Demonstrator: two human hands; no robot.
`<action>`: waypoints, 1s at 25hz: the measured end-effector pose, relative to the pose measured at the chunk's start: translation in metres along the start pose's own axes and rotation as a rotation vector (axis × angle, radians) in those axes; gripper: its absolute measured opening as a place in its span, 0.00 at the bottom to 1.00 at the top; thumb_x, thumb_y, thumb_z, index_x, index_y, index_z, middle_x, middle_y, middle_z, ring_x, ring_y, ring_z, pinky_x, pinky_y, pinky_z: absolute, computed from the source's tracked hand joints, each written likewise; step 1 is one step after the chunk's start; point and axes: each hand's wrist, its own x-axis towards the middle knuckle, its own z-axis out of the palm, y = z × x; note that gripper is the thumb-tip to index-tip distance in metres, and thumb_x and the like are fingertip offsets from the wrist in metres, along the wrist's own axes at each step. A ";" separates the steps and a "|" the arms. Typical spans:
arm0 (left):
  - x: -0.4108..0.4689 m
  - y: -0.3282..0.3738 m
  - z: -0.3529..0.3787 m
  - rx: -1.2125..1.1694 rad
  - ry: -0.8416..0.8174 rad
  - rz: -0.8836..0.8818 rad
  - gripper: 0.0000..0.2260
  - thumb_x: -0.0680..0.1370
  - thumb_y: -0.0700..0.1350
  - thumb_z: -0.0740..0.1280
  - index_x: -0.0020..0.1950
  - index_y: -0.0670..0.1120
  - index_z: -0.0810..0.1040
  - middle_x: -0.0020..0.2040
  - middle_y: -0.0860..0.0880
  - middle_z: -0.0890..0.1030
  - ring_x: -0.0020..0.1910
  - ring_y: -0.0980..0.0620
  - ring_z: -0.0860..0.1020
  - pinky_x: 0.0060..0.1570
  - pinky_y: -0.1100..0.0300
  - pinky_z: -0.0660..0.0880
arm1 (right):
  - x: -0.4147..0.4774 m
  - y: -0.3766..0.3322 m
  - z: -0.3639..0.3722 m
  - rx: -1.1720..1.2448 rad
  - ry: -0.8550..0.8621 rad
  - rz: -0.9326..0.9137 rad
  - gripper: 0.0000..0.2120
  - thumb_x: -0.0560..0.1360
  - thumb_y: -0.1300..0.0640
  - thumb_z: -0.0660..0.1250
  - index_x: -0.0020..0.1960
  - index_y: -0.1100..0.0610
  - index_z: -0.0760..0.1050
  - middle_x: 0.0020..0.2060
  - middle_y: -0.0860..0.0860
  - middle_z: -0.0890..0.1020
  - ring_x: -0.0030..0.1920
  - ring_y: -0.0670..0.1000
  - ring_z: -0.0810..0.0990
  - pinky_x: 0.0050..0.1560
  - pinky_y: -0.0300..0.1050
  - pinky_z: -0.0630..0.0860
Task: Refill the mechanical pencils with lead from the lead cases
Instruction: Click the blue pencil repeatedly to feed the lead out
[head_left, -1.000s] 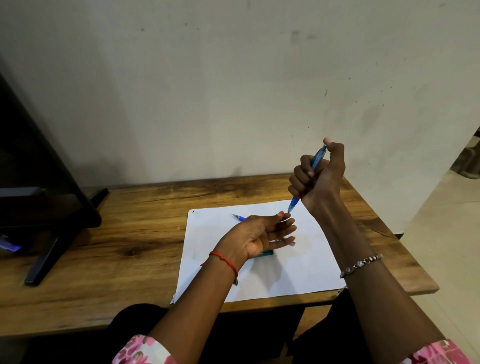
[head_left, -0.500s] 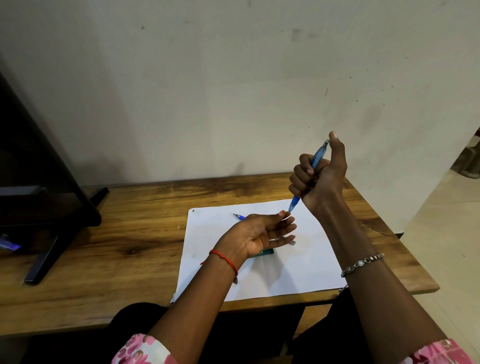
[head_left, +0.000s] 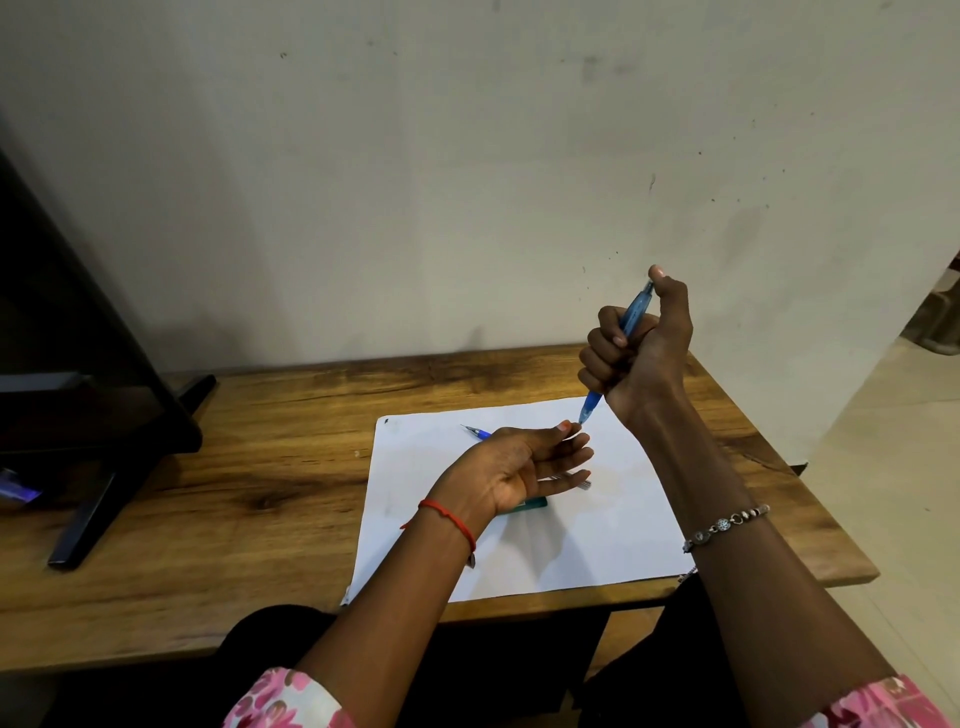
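My right hand (head_left: 636, 353) is fisted around a blue mechanical pencil (head_left: 635, 312), held tip down above the white paper (head_left: 415, 499), with the thumb resting on its top button. My left hand (head_left: 511, 467) lies palm up over the paper, fingers apart; its forefinger and thumb touch the pencil's tip. A second blue pencil (head_left: 475, 432) lies on the paper behind my left hand, mostly hidden. Under that hand a green lead case (head_left: 532, 503) shows only at its edge.
The paper rests on a wooden table (head_left: 260, 493) against a pale wall. A black monitor on a stand (head_left: 98, 415) fills the table's left end. The table's right edge (head_left: 831, 519) drops to a tiled floor.
My right thumb lifted off the pencil's top half a second ago and now sits on the button again. My left hand and the things on the paper stay put.
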 end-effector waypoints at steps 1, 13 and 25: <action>0.000 0.000 0.000 0.002 0.000 0.000 0.06 0.77 0.39 0.64 0.44 0.38 0.79 0.36 0.45 0.83 0.34 0.51 0.82 0.36 0.56 0.81 | 0.000 0.000 0.001 -0.003 0.002 0.002 0.30 0.76 0.37 0.50 0.22 0.55 0.58 0.16 0.47 0.58 0.19 0.45 0.54 0.24 0.34 0.54; 0.000 0.001 -0.002 0.011 -0.005 0.005 0.06 0.78 0.39 0.63 0.44 0.40 0.79 0.33 0.46 0.83 0.32 0.52 0.83 0.36 0.57 0.81 | 0.002 -0.001 0.003 -0.026 0.023 0.004 0.31 0.76 0.38 0.50 0.21 0.55 0.58 0.16 0.47 0.58 0.18 0.45 0.55 0.25 0.34 0.54; -0.001 0.003 -0.002 0.005 -0.009 -0.001 0.06 0.78 0.39 0.63 0.45 0.39 0.78 0.33 0.45 0.83 0.31 0.51 0.83 0.32 0.57 0.81 | 0.002 -0.002 0.004 -0.030 0.028 0.003 0.30 0.76 0.38 0.50 0.22 0.56 0.58 0.16 0.47 0.58 0.19 0.45 0.54 0.25 0.34 0.53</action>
